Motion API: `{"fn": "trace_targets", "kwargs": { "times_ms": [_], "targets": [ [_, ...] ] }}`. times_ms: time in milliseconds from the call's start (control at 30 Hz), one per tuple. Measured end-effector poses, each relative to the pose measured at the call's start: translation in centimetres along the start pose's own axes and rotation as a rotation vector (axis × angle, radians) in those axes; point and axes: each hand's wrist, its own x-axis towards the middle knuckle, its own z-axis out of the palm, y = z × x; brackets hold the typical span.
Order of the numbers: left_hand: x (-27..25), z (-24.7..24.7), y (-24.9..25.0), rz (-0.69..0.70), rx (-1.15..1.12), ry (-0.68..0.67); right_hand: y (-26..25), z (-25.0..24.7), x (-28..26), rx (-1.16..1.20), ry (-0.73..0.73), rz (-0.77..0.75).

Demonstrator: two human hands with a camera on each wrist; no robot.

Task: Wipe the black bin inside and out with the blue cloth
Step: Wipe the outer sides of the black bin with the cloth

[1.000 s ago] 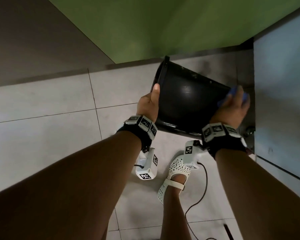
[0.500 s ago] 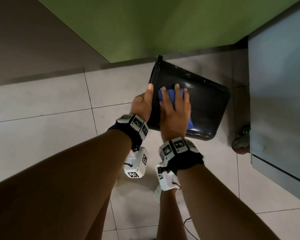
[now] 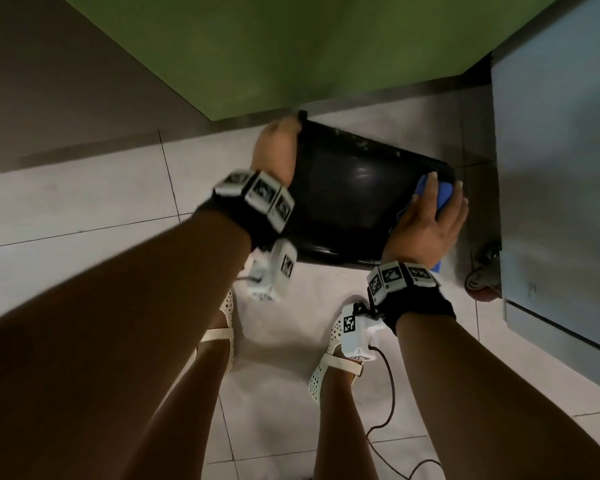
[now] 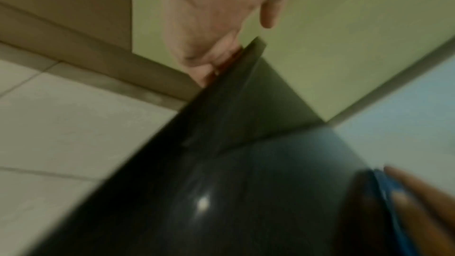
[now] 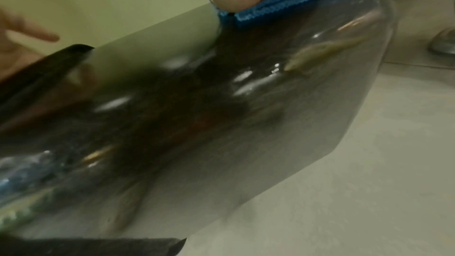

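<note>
**Operator:** Report the position of the black bin (image 3: 354, 199).

**Inspector:** It is held off the tiled floor (image 3: 84, 209), tipped on its side, with the rim toward the person's left and the base toward the right. It sits in front of the green wall (image 3: 291, 53) and beside a light blue cabinet (image 3: 561, 168) fitted with a caster wheel (image 3: 484, 277). Pale specks mark the upper edge of the side wall.

**Operator:** State of the left hand (image 3: 274, 152)?

**Inspector:** It grips the bin at the rim. In the left wrist view the fingers (image 4: 221, 59) wrap the rim edge; that view is blurred.

**Operator:** State of the right hand (image 3: 426, 216)?

**Inspector:** It lies flat on the bin's outer wall near the base end, fingers extended and spread, pressing the blue cloth (image 3: 442, 199) against the plastic. The cloth shows between and beyond the fingers, and a corner protrudes below the wrist. The right wrist view shows the cloth's edge (image 5: 295, 1) under the palm, in contact with the glossy surface.

**Operator:** Other items?

**Inspector:** White perforated shoes (image 3: 326, 372) on the floor below, and a black cable (image 3: 388, 393) trailing from the right wrist unit.
</note>
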Motion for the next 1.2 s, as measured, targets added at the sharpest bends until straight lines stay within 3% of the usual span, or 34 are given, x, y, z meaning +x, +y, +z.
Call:
{"fn": "trace_targets", "kwargs": {
  "times_ms": [67, 300, 400, 467, 567, 700, 833, 967, 1200],
  "targets": [
    [0.4, 0.7, 1.7, -0.098, 0.033, 0.014, 0.4, 0.1, -0.2, -0.002, -0.007, -0.036],
    [1.8, 1.7, 0.1, -0.03, 0.3, 0.148, -0.7, 0.7, -0.9, 0.071, 0.076, -0.001],
    [1.8, 1.4, -0.4, -0.024, 0.324, 0.179, -3.3, 1.0, -2.1, 0.179, 0.05, -0.127],
    [1.8, 1.3, -0.9, -0.017, 0.342, 0.175, -6.0, 1.2, -2.9, 0.27, -0.019, -0.276],
    [1.6, 1.1, -1.5, 0.029, 0.383, 0.172, -8.7, 1.3, -3.0, 0.228, -0.097, -0.517],
    [1.2, 0.8, -2.0, 0.043, 0.296, 0.178, -8.0, 1.4, -1.0, 0.163, -0.116, -0.598],
    [0.9, 0.7, -2.2, 0.035, 0.229, 0.178, -3.1, 0.5, 2.7, 0.084, 0.025, -0.391],
    [0.6, 1.0, -2.2, 0.03, 0.155, 0.155, 0.1, -1.4, 5.2, 0.111, -0.078, -0.1],
    [-2.6, 1.1, -3.3, 0.049, -0.09, 0.093, -0.3, -3.3, 3.4, 0.152, 0.009, -0.096]
  ]
}}
